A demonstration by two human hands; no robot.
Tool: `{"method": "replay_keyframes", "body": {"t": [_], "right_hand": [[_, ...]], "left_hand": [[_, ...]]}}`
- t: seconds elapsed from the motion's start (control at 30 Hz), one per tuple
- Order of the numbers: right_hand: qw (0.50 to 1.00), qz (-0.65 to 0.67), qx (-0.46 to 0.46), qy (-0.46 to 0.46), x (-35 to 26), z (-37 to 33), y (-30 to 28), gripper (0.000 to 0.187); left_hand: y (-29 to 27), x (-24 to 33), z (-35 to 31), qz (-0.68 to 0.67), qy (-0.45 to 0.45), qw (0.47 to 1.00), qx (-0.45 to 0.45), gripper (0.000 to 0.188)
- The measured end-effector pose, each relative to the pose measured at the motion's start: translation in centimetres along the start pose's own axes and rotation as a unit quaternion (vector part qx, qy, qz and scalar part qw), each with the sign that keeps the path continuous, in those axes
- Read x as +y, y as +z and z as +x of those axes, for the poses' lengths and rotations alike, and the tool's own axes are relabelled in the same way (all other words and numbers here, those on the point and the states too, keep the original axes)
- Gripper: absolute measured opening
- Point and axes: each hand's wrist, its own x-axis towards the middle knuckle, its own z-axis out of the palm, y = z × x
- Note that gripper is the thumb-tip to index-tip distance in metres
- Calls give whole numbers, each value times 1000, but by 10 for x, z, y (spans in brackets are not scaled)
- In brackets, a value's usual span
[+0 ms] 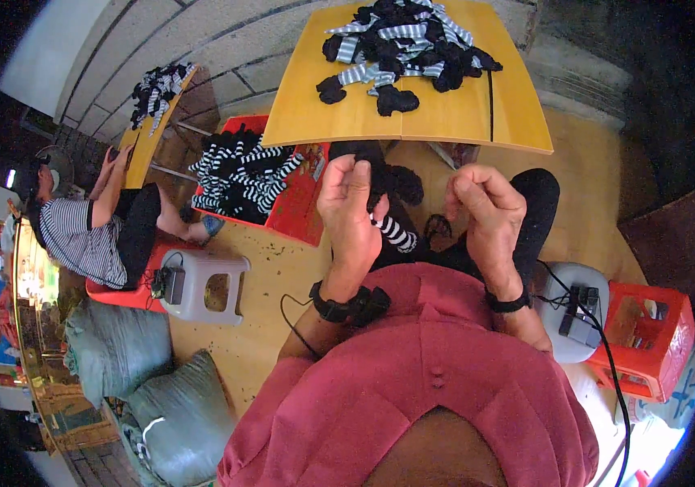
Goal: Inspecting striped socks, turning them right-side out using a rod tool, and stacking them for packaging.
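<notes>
The left hand (349, 209) is hovering beside a striped sock (399, 234), between tabletop (339, 122) and maroon shirt (347, 373); the right hand (489, 211) is hovering apart, fingers bent. Whether either is gripping anything, I cannot tell; a loose hold could be risking a dropped sock.

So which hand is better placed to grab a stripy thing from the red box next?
Probably the left hand: it looks nearer the red box with the striped pieces, while the right hand is farther over to the right.
</notes>
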Motion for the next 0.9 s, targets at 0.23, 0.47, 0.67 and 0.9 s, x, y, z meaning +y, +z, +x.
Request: {"method": "replay_keyframes", "body": {"t": [0.23,0.47,0.67,0.9], "right_hand": [[998,-28,-32,56,10,-17,11,13],[999,6,13,37,16,1,26,18],[999,-36,-11,25,5,10,19,8],[988,-96,-117,27,-4,12,14,11]], "left_hand": [[3,0,-1,-9,-5,1000,7,12],[6,-11,-11,-20,-3,1000,-14,13],[-8,-7,-8,69,-1,995,-69,15],[5,40,-2,250,45,941,-223,15]]}}
